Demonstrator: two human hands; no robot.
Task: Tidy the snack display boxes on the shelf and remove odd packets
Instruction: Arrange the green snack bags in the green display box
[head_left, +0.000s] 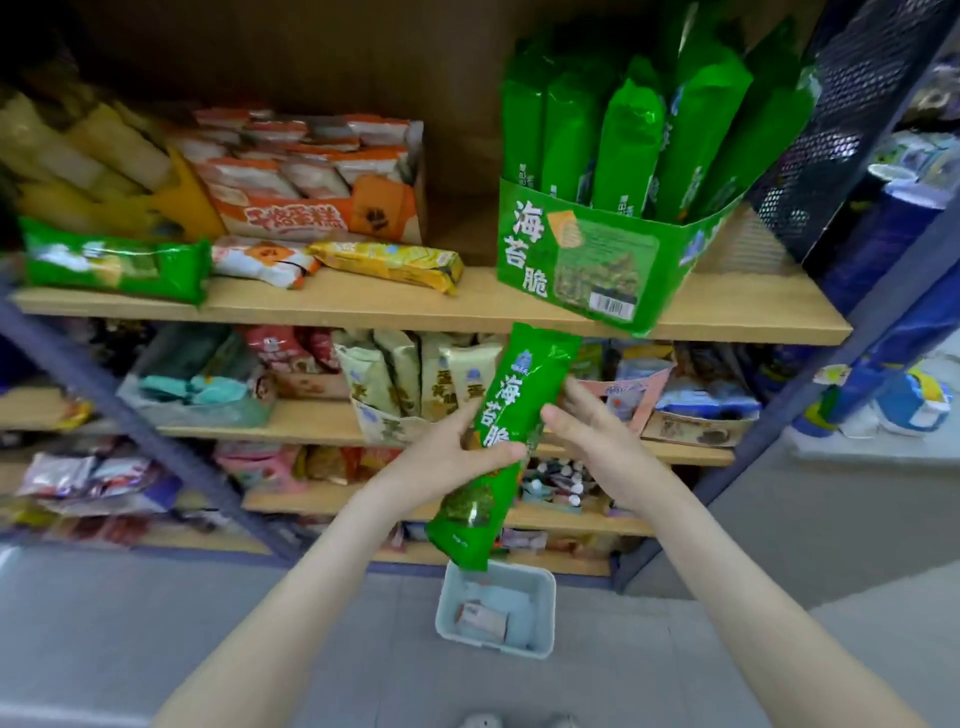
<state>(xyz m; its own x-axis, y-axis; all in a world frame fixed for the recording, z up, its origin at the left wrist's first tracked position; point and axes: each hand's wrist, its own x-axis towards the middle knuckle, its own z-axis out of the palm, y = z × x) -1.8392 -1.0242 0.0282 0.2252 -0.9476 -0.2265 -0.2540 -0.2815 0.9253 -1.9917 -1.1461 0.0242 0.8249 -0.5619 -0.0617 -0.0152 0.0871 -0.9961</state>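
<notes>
At the far left of the top shelf (363, 306) a loose green packet (114, 262) lies flat at the front edge, its print too blurred to read. Just beside it lie a white-orange packet (262, 260) and a yellow packet (387, 265), both in front of the orange box (322, 218), whose front ends in 蛋糕. Bare plank lies open between the yellow packet and the green box (571, 260). This box is marked 海苔脆 in white, with a barcode (613, 306) at its lower corner. That corner juts over the shelf's front edge, and tall packets (623, 145) stand upright inside.

Below the box, the left hand (457, 457) grips the held packet (519, 395) round its middle, thumb across the front. The packet is green, also marked 海苔脆, and tilted with its top toward the box. The right hand (597, 441) is spread, its thumb tip at the packet's right edge. A grey bin (540, 613) sits on the floor beneath, with a small carton (483, 618) inside.
</notes>
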